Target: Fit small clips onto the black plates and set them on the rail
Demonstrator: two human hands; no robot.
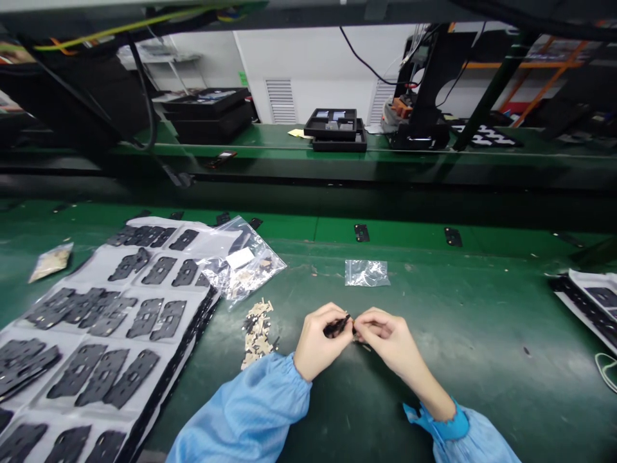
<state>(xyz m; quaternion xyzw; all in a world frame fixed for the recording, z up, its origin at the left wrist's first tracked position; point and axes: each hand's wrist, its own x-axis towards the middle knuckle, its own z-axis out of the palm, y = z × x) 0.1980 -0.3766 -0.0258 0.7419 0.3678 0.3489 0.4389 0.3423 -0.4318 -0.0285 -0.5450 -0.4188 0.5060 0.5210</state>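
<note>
Near the front middle of the green bench, my left hand (pixel 322 341) is closed around a small black plastic part (pixel 336 327). My right hand (pixel 385 334) meets it at the part's right end, thumb and fingers pinched together; whatever sits between those fingertips is too small to make out. To the left of my left hand lies a loose pile of small beige and black pieces (pixel 258 334). A clear zip bag (pixel 250 263) with more such pieces is behind the pile. Just beyond my hands lies a small clear zip bag (pixel 367 272).
On the left, a padded tray (pixel 108 341) carries rows of flat black plates (pixel 142 379). A bag of beige pieces (pixel 51 262) lies beyond it. Single black plates (pixel 361 233) rest on the lighter green strip behind. Another tray (pixel 590 305) stands right; black boxes (pixel 335 125) are on the shelf.
</note>
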